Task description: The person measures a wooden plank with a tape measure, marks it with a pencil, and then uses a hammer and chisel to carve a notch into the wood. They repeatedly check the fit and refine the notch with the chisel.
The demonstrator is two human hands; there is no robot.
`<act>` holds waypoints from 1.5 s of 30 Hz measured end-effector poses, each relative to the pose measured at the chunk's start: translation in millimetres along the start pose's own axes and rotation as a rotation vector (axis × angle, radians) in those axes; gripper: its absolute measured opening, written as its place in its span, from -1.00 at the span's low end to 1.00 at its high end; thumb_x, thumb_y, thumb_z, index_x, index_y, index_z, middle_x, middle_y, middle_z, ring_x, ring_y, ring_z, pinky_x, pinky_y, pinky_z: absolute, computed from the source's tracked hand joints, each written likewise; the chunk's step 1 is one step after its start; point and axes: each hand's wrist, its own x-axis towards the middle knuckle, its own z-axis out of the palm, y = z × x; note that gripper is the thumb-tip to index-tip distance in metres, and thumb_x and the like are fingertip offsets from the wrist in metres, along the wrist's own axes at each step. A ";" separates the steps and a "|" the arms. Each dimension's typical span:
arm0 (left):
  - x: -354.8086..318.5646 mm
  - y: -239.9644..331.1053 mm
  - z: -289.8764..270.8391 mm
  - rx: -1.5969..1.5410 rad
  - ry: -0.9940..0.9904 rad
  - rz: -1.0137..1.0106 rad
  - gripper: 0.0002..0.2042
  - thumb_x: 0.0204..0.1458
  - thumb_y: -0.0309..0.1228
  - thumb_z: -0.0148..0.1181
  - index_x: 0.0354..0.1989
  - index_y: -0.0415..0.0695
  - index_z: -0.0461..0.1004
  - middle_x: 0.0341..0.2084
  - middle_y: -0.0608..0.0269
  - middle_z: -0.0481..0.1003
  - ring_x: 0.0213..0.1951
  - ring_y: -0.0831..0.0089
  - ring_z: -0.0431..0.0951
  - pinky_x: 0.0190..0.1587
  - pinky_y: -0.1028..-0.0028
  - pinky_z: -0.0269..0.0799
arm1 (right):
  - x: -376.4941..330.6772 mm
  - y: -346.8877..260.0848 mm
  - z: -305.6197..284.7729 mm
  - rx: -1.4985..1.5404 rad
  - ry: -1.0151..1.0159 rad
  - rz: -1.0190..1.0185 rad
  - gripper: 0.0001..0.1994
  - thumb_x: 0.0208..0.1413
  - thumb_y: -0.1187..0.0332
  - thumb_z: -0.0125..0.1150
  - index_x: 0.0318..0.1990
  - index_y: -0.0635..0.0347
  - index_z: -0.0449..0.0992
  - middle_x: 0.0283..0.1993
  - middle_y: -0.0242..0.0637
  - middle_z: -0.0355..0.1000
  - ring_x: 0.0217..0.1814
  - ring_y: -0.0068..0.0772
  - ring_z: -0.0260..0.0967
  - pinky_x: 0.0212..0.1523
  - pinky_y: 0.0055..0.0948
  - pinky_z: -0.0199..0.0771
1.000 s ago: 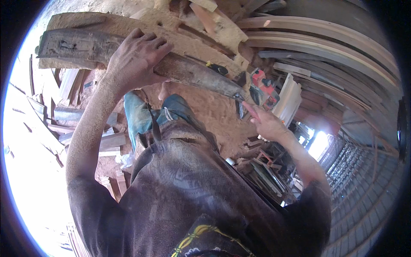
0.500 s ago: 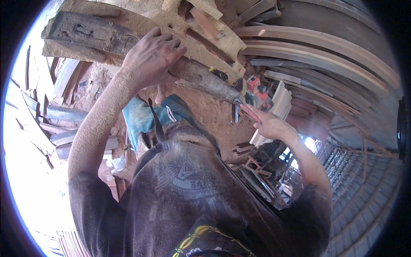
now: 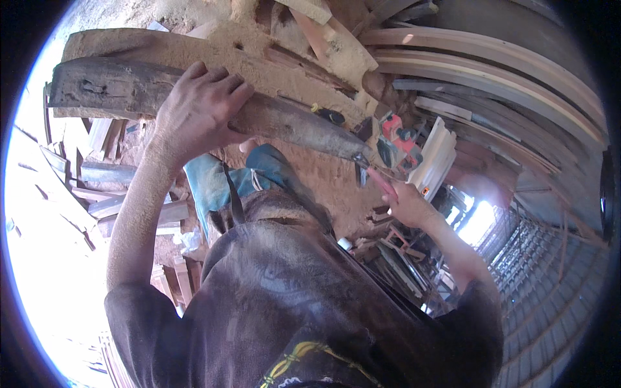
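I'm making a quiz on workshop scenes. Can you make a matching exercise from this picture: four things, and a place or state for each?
Things:
1. left hand
2. right hand
3. red power tool
4. pale boards

Places or states:
A. stacked at the upper right
B. gripping the dark weathered plank
C. holding a thin red tool at the plank's pointed end
D. resting just beyond the plank's tip

Pairs: 1-B, 2-C, 3-D, 4-A

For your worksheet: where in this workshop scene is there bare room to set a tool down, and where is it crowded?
Bare sawdust floor lies between the dark plank and the person's legs. The bench top above the left hand is also bare, though dusty. It is crowded around the right hand, near the red power tool and stacked boards.
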 end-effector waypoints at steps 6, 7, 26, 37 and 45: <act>-1.9 2.0 3.8 -0.044 -0.078 0.014 -0.28 -0.25 0.01 0.56 0.09 -0.11 0.52 -0.03 0.19 0.59 0.10 0.20 0.56 0.18 0.20 0.37 | -5.6 -1.4 8.3 0.075 0.004 -0.003 -0.57 0.30 0.16 0.27 0.08 0.40 0.50 0.02 0.35 0.52 0.18 0.38 0.48 0.20 0.08 0.44; -0.8 2.7 2.8 -0.047 -0.081 0.017 -0.29 -0.25 0.01 0.56 0.08 -0.11 0.52 -0.04 0.19 0.59 0.10 0.21 0.56 0.18 0.20 0.37 | -11.6 -7.0 5.4 0.128 -0.035 0.020 -0.56 0.29 0.15 0.27 0.10 0.38 0.49 0.04 0.35 0.51 0.20 0.37 0.47 0.21 0.07 0.44; -6.4 1.4 -4.1 -0.072 -0.037 -0.002 -0.30 -0.33 -0.08 0.62 0.06 -0.10 0.58 -0.04 0.21 0.62 0.09 0.18 0.59 0.18 0.17 0.43 | -23.6 -6.5 17.8 0.079 -0.023 0.201 -0.49 0.19 0.10 0.34 0.03 0.48 0.56 -0.03 0.39 0.56 0.11 0.40 0.55 0.13 0.09 0.58; 4.8 2.2 -1.5 -0.048 -0.079 0.029 -0.29 -0.28 0.09 0.58 0.01 -0.10 0.55 -0.17 0.23 0.59 0.01 0.24 0.57 0.13 0.22 0.38 | -24.4 4.8 4.8 0.002 -0.002 0.201 -0.46 0.27 0.03 0.27 0.19 0.32 0.51 0.17 0.34 0.50 0.30 0.36 0.44 0.31 0.09 0.45; 1.6 1.1 1.2 -0.024 -0.061 0.025 -0.32 -0.23 0.05 0.57 0.04 -0.08 0.56 -0.11 0.17 0.60 0.05 0.19 0.56 0.17 0.18 0.37 | -34.2 -11.5 21.3 -0.167 0.236 0.120 -0.44 0.29 0.27 0.20 0.42 0.19 0.34 0.24 0.30 0.46 0.35 0.28 0.41 0.28 0.13 0.47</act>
